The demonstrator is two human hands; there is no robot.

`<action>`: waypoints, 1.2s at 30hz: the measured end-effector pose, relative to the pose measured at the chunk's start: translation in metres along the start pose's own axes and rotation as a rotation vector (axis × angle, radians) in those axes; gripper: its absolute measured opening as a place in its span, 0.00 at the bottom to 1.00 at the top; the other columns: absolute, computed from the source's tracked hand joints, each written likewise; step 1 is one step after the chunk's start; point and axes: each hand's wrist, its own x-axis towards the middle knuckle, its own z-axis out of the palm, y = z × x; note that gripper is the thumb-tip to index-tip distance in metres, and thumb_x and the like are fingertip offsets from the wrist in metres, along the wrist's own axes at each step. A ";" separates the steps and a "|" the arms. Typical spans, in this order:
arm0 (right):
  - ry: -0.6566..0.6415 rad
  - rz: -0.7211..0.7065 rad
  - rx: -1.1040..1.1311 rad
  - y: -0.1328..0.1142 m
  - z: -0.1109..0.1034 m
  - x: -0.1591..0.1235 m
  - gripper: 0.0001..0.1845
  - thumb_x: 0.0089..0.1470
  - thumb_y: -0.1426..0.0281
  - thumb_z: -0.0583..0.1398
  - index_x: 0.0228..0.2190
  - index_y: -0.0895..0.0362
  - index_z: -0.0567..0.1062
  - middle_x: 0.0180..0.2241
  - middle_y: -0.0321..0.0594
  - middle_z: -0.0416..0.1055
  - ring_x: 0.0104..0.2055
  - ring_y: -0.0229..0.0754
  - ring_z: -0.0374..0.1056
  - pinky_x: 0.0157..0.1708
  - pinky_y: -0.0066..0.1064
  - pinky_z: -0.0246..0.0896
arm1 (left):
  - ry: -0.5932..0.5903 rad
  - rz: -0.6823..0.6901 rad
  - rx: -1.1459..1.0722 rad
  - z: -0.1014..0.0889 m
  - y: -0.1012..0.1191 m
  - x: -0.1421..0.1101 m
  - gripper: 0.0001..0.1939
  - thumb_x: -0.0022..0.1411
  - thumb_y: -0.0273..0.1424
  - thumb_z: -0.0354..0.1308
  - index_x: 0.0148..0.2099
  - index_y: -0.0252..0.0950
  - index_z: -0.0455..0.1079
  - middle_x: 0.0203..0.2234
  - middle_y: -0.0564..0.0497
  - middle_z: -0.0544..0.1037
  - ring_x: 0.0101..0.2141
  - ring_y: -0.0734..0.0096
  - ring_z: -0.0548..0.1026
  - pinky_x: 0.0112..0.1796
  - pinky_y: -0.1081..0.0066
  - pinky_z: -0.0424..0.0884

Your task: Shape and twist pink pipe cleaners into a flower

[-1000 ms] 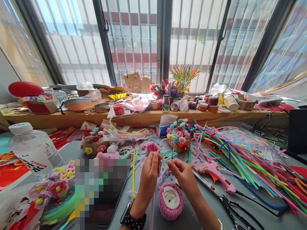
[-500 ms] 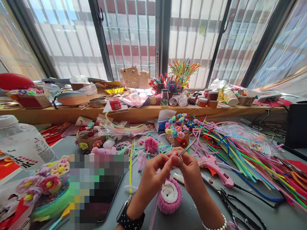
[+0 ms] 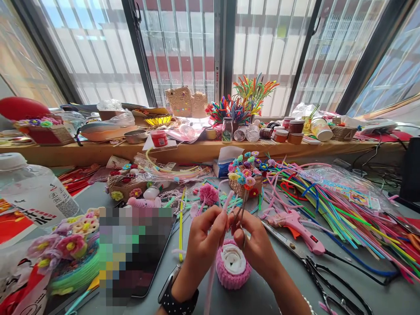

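My left hand [image 3: 205,238] pinches a pale pink pipe cleaner [image 3: 211,271] that runs up between my fingers and down toward my wrist. My right hand [image 3: 254,240] grips small scissors [image 3: 242,209], their blades pointing up and away next to the pipe cleaner's upper end. Both hands hover just above a small pink woven basket with a white roll inside [image 3: 232,264], which sits on the grey table [image 3: 262,297]. A black watch is on my left wrist.
A pink glue gun [image 3: 295,232] and large black-handled scissors [image 3: 315,273] lie to the right, beside a heap of coloured pipe cleaners [image 3: 344,210]. A tablet [image 3: 134,253], flower baskets [image 3: 244,181] and a water bottle [image 3: 33,192] stand left and ahead. A cluttered wooden sill [image 3: 197,153] runs along the windows.
My hands have stayed together above the pink basket. The scissors swung from pointing right to pointing up, and the pink pipe cleaner now stands between my fingers.
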 end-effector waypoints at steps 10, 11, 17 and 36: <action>-0.001 -0.121 -0.284 -0.007 0.011 -0.008 0.33 0.42 0.41 0.44 0.14 0.58 0.63 0.15 0.34 0.55 0.18 0.33 0.49 0.19 0.27 0.42 | 0.001 0.199 -0.052 -0.001 0.003 -0.007 0.16 0.57 0.34 0.46 0.19 0.36 0.53 0.13 0.58 0.55 0.16 0.80 0.54 0.16 0.77 0.53; -0.002 -0.130 -0.278 -0.008 0.011 -0.009 0.33 0.42 0.42 0.44 0.13 0.58 0.62 0.15 0.34 0.54 0.18 0.33 0.48 0.18 0.26 0.41 | -0.012 0.218 -0.035 -0.002 0.003 -0.008 0.16 0.57 0.34 0.46 0.19 0.36 0.53 0.13 0.58 0.55 0.16 0.80 0.54 0.17 0.77 0.54; -0.020 -0.149 -0.240 -0.009 0.011 -0.009 0.34 0.42 0.41 0.44 0.13 0.59 0.63 0.14 0.33 0.53 0.17 0.32 0.48 0.18 0.26 0.41 | -0.048 0.248 -0.040 0.000 0.004 -0.009 0.15 0.58 0.32 0.44 0.20 0.36 0.55 0.13 0.58 0.55 0.15 0.80 0.54 0.15 0.78 0.53; -0.015 -0.169 -0.225 -0.006 0.012 -0.010 0.29 0.49 0.48 0.46 0.12 0.58 0.60 0.13 0.32 0.52 0.17 0.32 0.47 0.17 0.26 0.42 | -0.001 0.350 0.144 -0.003 0.001 -0.005 0.14 0.58 0.29 0.43 0.20 0.36 0.50 0.14 0.58 0.52 0.16 0.80 0.53 0.17 0.78 0.53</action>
